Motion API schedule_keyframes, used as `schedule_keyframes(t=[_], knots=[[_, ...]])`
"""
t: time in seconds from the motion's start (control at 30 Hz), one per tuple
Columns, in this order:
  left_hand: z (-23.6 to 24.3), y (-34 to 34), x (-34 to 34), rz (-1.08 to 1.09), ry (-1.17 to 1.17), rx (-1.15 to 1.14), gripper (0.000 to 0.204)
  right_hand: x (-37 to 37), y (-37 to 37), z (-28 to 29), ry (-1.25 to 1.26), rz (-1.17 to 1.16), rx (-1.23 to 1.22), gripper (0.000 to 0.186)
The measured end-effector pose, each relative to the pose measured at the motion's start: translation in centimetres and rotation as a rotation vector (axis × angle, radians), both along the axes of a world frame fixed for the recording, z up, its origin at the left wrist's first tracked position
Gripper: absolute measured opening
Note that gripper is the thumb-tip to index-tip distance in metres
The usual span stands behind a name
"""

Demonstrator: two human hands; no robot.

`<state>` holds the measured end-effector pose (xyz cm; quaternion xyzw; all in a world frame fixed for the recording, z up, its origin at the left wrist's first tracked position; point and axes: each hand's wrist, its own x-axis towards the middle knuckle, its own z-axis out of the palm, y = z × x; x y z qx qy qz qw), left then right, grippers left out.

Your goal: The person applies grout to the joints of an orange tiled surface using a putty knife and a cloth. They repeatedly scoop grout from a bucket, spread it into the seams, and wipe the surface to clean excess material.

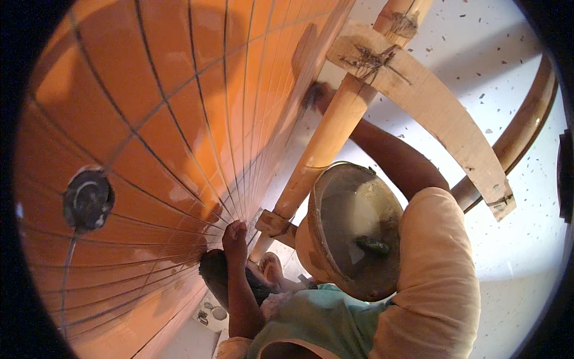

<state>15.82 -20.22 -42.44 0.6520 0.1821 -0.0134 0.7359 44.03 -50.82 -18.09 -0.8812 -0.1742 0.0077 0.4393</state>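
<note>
My right arm reaches past a round wooden pole [327,140] toward the far end of an orange tiled wall [173,125]. At its end my right hand [324,96] is closed against a small dark wad, perhaps a cloth or sponge, beside the tiles. My left hand [235,232] has its fingers curled in beside the lower part of the wall; whether anything is in it cannot be seen. Between my arms stands a bucket [311,248] of murky grey water, with a dark lump [372,245] in it.
A curved-looking plank [445,116] is tied across the poles, and another pole [526,113] runs at the right. A short wooden rung [274,224] sits left of the bucket. Set in the wall is a dark round opening [88,199]. Below, a foot [272,268] shows over speckled floor [502,239].
</note>
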Motion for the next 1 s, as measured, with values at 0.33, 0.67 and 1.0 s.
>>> schedule_keyframes(t=[0.33, 0.67, 1.0], knots=[[-0.4, -0.7, 1.2, -0.039, -0.059, 0.04, 0.039, -0.9, 1.1, 13.1, -0.086, -0.019, 0.384, 0.04], [1.2, 0.0, 0.5, -0.036, -0.084, 0.106, 0.039, -2.5, 4.1, 3.1, 0.321, -0.012, 0.396, 0.04], [2.2, -0.5, 1.1, -0.071, -0.096, 0.011, 0.039, -3.0, 3.1, 4.3, 0.291, -0.004, 0.438, 0.04]])
